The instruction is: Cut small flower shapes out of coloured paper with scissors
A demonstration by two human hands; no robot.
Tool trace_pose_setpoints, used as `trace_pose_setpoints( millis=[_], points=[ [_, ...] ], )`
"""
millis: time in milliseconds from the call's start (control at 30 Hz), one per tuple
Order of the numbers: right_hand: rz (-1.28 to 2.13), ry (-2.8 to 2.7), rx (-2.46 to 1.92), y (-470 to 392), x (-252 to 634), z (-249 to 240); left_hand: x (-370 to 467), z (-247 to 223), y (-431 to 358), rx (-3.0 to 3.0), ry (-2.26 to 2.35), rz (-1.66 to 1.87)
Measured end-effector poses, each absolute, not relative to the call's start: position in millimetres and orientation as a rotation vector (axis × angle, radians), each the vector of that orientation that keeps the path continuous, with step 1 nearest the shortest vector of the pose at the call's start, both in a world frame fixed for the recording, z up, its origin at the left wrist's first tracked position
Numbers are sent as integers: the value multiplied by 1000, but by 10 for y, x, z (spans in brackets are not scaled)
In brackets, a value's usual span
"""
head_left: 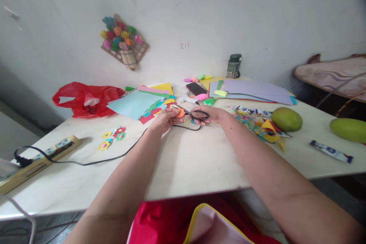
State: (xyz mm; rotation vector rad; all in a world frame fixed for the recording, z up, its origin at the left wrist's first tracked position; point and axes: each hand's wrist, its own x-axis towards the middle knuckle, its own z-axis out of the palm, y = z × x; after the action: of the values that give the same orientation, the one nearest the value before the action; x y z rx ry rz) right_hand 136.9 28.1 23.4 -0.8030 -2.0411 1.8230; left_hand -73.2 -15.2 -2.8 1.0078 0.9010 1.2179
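Over at the desk [197,160], the person's left hand [167,119] is pinching a small orange paper piece [180,113], while the right hand [211,115] grips the black-handled scissors [201,115], blades right at the orange piece. Taking the wall side as twelve and the hands as the dial's centre, I see a light blue sheet [130,105] towards eleven o'clock, a red plastic bag [78,101] at ten, and little paper flowers [113,137] around nine. A power strip [42,163] lies farther off at about eight, with a black cord [111,159] running from it to near the hands. A dark phone [196,89] and a white glue gun [188,100] sit at twelve, a dark green bottle [233,66] stands at one, and purple sheets [254,88] spread at two. Near three lie coloured scraps [264,127] and a green fruit [286,119], with a white and blue tube [331,151] out at four
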Motion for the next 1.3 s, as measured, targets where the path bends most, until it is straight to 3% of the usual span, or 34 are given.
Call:
trace_pose_setpoints(
  millis=[1300],
  points=[
    [1819, -2023, -810, 291, 1339, 225, -744, -46, -138, 976, 928, 1253]
  ],
)
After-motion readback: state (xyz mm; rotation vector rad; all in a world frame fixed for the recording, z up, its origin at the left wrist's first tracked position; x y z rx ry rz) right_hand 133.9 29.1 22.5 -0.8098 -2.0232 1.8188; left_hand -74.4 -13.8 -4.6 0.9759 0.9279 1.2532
